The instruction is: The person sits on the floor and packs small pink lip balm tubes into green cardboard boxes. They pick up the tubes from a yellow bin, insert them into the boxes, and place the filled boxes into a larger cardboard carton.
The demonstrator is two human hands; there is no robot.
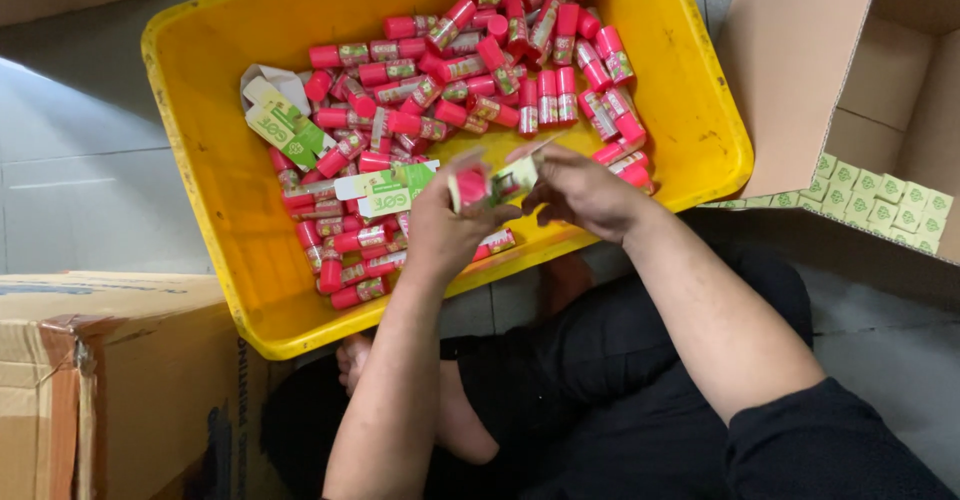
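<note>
Left hand (440,228): hovering over the near edge of the large yellow plastic tub (215,175), fingers pinching a small pink cylindrical tube (470,185) that is partly wrapped in a small white and green paper carton.

Right hand (585,192): hovering just right of the left hand, fingertips pinching the open flap of that small white and green paper carton (518,173); the two hands are nearly touching around it.

Yellow tub: sitting on the pale tiled floor (90,160), in front of the person's crossed legs in black trousers (600,380). A bare foot (352,358) is showing under the tub's near rim.

Loose pink tubes with printed labels (480,70): lying in a heap inside the tub, spreading from the far right corner down to the near left.

Flat white and green cartons (285,125): lying unfolded among the tubes at the left side of the heap; two more flattened ones (385,190) are resting just left of the left hand.

Open brown cardboard box (850,90): standing to the right of the tub, holding rows of small green and white packed cartons (880,200) along its bottom.

Closed brown cardboard box (110,380): sitting at the near left, beside the person's knee.
</note>
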